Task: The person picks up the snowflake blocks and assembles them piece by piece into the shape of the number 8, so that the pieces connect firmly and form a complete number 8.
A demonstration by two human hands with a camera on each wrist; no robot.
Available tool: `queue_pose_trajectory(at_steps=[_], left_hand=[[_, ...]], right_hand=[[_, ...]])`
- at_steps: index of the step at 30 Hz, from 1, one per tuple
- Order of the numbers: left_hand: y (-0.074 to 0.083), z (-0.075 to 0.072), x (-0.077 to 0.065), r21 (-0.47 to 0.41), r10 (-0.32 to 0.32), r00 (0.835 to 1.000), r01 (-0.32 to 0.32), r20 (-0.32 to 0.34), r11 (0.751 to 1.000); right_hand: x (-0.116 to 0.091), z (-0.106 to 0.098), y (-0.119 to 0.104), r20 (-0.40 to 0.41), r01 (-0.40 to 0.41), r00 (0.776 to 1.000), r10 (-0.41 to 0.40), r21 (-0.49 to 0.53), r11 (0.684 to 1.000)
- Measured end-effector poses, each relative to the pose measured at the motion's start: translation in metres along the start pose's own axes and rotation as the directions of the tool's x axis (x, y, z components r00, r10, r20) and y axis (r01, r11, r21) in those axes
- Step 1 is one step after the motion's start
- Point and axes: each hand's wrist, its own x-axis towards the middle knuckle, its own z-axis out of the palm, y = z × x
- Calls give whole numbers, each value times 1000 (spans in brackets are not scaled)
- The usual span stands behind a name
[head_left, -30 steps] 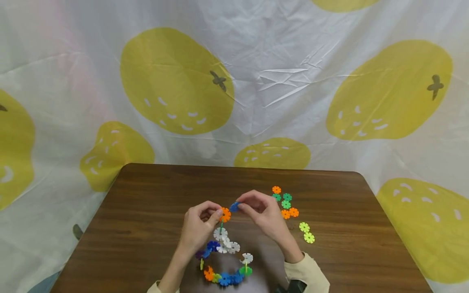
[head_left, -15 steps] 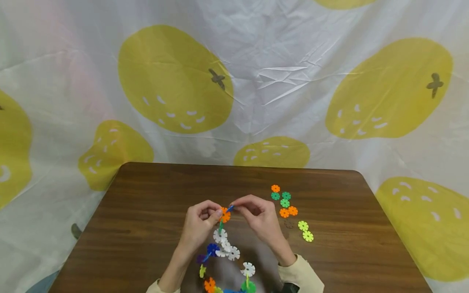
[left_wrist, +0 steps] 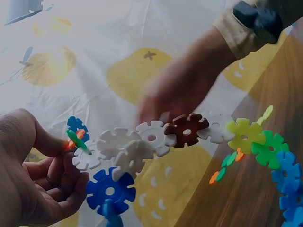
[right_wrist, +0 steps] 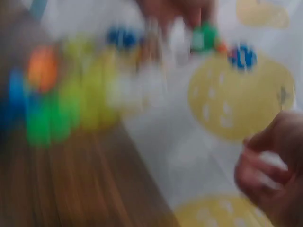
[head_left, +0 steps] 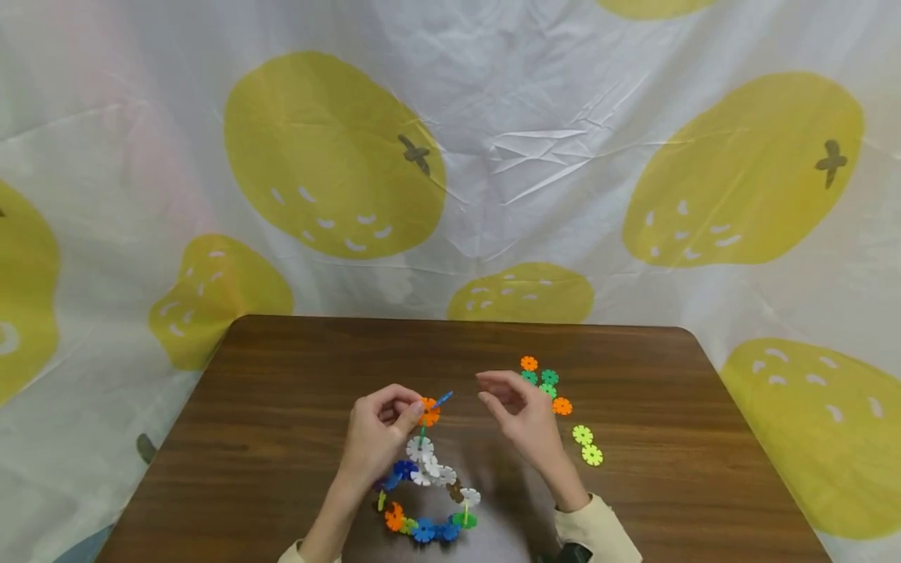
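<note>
My left hand (head_left: 382, 428) pinches an orange snowflake disc (head_left: 430, 412) between thumb and fingers. A blue snowflake disc (head_left: 443, 399) is slotted edge-on into its right side. Below, a green disc (left_wrist: 77, 141) joins the orange one to a white disc (head_left: 420, 448). From there a loop of linked discs in white, brown (left_wrist: 187, 131), yellow, green, blue and orange hangs low over the table. My right hand (head_left: 526, 422) is held apart to the right of the blue disc, thumb and fingers spread with nothing between them. The right wrist view is blurred.
Loose discs lie on the wooden table (head_left: 317, 352) beyond and right of my right hand: orange (head_left: 529, 363), green (head_left: 550, 377) and two yellow-green ones (head_left: 583, 434). A white curtain (head_left: 493, 195) with yellow fruit prints hangs behind the table's far edge.
My right hand brought the blue disc to the orange one, let go of it and drew back to the right. The left hand keeps its pinch; the loop dipped, then rose again.
</note>
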Motion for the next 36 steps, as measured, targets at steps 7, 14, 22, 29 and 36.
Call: queue_pose_trajectory(at_steps=[7,14,22,29,36], left_hand=[[0,-6,-3,-16,-8,999,7,-33,1000],[-1,-6,-2,-2,-12,999,12,-30,1000],[-1,-7,-1,22,-12,999,13,-41,1000],[-1,-8,0,3,-5,999,5,-43,1000],[0,-9,-2,-11,-4,1000,4,-26,1000]], right_hand=[[-15,-24,58,-80,-152,988,130,-626,765],[-39,-21,84,-18,-42,999,45,-788,614],[-43,-10,86,9,48,998,-67,-798,600],[-45,0,83,33,87,995,-97,-780,619],[-40,0,71,30,-93,989,142,-620,779]])
